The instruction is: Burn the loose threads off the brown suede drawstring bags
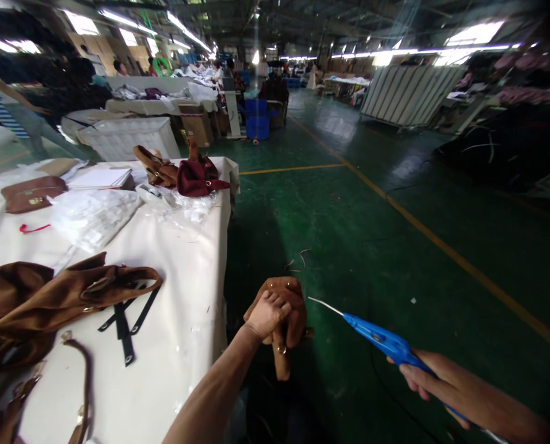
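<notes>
Brown suede piece (296, 292), a small ring at its lower end, sits in the left hand (266, 316), fingers wrapped tight around it, out over the green floor (372, 234) just past the white-covered counter (182, 271). Over on the right hand (425, 377), fingers are clenched on a blue hand tool (386, 342), its thin metal tip aimed at the suede and stopping just short of it. On the counter a brown bag (48, 296) sprawls with black straps (124, 324) beside it
</notes>
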`<act>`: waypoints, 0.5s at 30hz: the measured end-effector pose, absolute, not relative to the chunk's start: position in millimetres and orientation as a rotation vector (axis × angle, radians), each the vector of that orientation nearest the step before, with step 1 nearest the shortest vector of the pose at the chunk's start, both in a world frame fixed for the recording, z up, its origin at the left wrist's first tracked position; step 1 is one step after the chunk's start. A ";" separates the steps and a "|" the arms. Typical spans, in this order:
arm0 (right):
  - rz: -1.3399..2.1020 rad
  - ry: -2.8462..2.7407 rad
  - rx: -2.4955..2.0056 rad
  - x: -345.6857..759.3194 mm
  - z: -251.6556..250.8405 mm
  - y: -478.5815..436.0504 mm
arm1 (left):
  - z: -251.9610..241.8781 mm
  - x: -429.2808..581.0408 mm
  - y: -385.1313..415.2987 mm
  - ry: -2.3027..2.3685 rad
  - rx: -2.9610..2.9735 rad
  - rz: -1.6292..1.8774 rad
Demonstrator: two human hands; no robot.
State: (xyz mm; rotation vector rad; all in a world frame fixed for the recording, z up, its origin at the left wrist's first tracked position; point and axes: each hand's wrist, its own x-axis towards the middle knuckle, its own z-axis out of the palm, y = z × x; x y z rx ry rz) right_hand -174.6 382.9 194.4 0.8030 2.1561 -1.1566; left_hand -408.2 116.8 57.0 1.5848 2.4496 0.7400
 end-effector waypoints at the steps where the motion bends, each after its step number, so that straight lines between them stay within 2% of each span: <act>1: -1.123 2.150 0.768 -176.1 201.2 385.9 | 56.0 -405.6 117.9 2.422 1.654 0.683; 8: -0.961 2.161 0.490 -199.4 215.6 402.4 | 58.8 -398.4 114.0 2.387 1.813 0.564; 15: -1.125 2.115 0.626 -197.8 211.8 398.5 | 78.0 -422.1 89.0 2.356 1.016 1.381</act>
